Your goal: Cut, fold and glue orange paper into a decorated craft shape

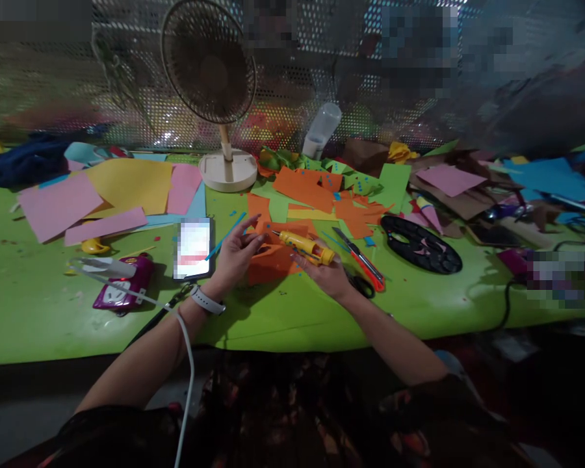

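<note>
My right hand [324, 270] is wrapped round a thick yellow pen-shaped tool [299, 244] with a narrow metallic tip pointing left. Just short of that tip is my left hand [236, 253], its index finger stretched out and apart from the thumb; I see nothing held in it. Beneath both hands lie cut pieces of orange paper [268, 270]. A thin blue paper strip [229, 234] runs beside the left hand. To the right of my right hand are an orange box cutter [363, 260] and black-handled scissors [363, 286], partly hidden by the hand.
A phone [192, 250] and a purple power socket block [127, 286] lie left. A white cable [188, 351] crosses my left forearm. At the back stand a fan [229, 170] and a clear bottle [324, 127]. A black palette [419, 244] and coloured paper [451, 179] lie right.
</note>
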`<state>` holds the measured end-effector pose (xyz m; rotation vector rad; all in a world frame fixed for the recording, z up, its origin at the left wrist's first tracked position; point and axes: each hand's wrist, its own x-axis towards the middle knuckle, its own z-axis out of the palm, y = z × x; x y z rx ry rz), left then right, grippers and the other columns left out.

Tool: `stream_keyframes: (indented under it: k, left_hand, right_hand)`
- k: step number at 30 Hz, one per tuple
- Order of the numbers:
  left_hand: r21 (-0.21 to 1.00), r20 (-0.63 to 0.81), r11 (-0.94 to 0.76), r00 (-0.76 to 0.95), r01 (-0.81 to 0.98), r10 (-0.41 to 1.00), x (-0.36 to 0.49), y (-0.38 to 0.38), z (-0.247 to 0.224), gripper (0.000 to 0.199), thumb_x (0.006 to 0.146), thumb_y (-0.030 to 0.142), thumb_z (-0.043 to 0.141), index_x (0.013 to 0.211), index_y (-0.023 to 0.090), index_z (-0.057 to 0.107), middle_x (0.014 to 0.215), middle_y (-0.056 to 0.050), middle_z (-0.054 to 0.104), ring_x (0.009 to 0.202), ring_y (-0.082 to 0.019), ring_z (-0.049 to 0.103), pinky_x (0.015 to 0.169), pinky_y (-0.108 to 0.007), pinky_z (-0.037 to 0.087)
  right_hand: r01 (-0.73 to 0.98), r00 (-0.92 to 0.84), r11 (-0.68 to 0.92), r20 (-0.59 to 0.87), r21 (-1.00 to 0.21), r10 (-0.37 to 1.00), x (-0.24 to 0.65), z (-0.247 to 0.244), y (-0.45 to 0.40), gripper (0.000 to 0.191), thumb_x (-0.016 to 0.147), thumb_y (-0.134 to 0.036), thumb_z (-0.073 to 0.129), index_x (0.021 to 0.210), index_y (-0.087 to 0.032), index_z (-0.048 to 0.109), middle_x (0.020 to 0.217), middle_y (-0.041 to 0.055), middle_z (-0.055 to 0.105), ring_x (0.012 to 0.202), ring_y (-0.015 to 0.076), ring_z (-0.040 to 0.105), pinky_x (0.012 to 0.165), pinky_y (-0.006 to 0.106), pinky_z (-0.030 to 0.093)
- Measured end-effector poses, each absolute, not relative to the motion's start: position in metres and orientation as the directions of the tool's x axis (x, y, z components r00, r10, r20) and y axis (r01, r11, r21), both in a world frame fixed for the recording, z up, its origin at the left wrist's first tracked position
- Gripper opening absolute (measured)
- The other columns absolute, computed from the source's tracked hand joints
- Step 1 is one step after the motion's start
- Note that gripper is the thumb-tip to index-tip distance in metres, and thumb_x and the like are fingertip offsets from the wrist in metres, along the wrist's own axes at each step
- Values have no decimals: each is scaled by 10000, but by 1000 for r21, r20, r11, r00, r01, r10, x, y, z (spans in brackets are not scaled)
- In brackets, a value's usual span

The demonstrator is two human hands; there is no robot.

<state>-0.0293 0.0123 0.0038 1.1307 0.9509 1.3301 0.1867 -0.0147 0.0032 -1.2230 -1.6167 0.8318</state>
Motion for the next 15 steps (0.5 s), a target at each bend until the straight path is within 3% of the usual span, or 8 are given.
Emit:
stream_keyframes:
  k: [3, 15]
  left_hand:
    - [972, 103, -89, 53, -219, 993, -29, 12, 4, 613, 804, 350, 788, 1366, 219, 583, 759, 28, 683, 796, -135, 720, 776, -264, 611]
    - [985, 126, -121, 33, -123, 991, -29, 10, 8, 566, 829, 318, 766, 1358, 209, 597, 805, -1, 712, 807, -145, 708, 776, -270, 603]
  right_hand:
    - [259, -104, 246, 226, -934, 968, 184, 7, -16, 305, 811, -489, 705, 890, -209, 613, 897, 64, 682, 782, 222, 660, 752, 399, 569]
    - [215, -105, 216, 198, -952, 975, 185, 5, -15, 314, 793, -485, 734, 903, -214, 619, 925, 56, 688, 825, 219, 670, 785, 363, 558]
